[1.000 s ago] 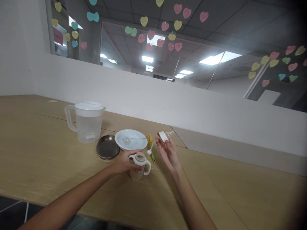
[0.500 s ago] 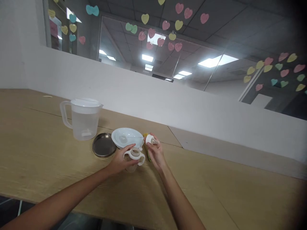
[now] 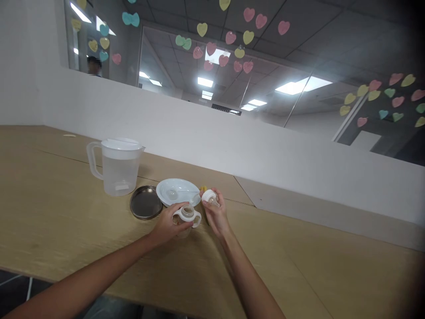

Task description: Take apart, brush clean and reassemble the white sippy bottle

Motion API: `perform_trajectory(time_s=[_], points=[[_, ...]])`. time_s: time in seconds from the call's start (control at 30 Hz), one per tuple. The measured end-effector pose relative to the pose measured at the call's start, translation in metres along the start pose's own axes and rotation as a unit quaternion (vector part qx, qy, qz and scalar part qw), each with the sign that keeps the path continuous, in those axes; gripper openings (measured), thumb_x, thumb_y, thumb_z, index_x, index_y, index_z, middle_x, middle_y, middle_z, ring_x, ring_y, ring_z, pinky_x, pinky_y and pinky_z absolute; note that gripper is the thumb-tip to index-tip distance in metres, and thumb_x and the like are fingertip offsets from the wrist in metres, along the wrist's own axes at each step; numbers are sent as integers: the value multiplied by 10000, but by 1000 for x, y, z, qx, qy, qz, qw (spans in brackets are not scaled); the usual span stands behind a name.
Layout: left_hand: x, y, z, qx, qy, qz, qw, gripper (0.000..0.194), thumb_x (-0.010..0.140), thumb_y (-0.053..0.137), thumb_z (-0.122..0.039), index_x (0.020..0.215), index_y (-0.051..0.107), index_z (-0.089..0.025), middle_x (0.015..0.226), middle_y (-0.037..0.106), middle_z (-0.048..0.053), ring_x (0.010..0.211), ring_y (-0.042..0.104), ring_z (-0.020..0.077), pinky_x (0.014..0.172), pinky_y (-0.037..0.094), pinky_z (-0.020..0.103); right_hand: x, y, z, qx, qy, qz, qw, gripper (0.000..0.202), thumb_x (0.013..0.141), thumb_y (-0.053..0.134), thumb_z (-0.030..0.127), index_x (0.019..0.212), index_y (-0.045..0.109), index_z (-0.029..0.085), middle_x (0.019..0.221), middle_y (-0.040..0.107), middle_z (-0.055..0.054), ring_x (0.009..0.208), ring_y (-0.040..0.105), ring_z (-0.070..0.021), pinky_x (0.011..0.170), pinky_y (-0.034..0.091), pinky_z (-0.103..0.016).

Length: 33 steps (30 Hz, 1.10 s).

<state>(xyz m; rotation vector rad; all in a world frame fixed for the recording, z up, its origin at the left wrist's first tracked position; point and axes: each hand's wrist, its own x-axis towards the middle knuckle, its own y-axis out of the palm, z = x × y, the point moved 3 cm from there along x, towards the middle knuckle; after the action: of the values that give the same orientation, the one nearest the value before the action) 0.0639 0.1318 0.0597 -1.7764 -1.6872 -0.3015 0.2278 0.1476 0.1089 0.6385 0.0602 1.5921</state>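
Observation:
My left hand [image 3: 170, 225] is closed around a clear baby bottle [image 3: 187, 217] with a white two-handled collar; its mouth is uncovered and faces up. Just right of it, my right hand [image 3: 216, 213] grips a white bottle cap [image 3: 210, 197] with a clear nipple that points down and to the right. Behind the bottle sits a white bowl [image 3: 177, 188] with a clear round item and a thin stick in it. A round dark metal tray [image 3: 145, 202] lies left of the bowl. Something yellow [image 3: 203, 188] shows partly behind my right hand.
A lidded clear pitcher [image 3: 120, 170] with liquid stands at the left on the wooden table [image 3: 83, 221]. A white wall [image 3: 186, 128] rises behind, below glass with heart-shaped notes. A person's head [image 3: 94, 65] shows through the glass at upper left.
My right hand has turned the cap, so the nipple now points further downward. The person's head has come into view behind the glass. The camera view has shifted slightly.

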Motion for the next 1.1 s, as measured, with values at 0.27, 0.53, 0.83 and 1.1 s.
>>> perform_trajectory(time_s=[0.27,0.53,0.83,1.1], points=[[0,-1,-2,6,-5,6,1000,563,687,700,-454,1164,582,-180,1192,605,81,1096,556,226,982,416,361,6,-10,-26,-175,-12,-8,984,540,512,777,214,982,512,209,807,587,21,718,538,-126,673,459,-240],[1,-2,-4,-4,-11,14,1000,566,687,698,-448,1176,579,-189,1189,607,76,1103,553,229,989,414,363,16,-30,-35,-260,-57,-47,963,476,528,756,238,977,606,190,1000,610,-41,868,558,-166,776,476,-288],[1,-1,-3,14,-9,18,1000,561,697,685,-470,1167,578,-184,1169,615,73,1071,569,218,961,425,339,10,-22,-32,-54,42,-45,997,610,550,813,271,1060,480,230,862,645,13,772,630,-132,837,510,-326],[1,0,1,5,-9,20,1000,562,693,692,-471,1169,580,-194,1193,604,71,1101,551,222,989,403,347,9,-14,-26,82,63,-21,994,614,517,816,165,971,416,271,960,661,29,1024,614,-134,1016,439,-342]])
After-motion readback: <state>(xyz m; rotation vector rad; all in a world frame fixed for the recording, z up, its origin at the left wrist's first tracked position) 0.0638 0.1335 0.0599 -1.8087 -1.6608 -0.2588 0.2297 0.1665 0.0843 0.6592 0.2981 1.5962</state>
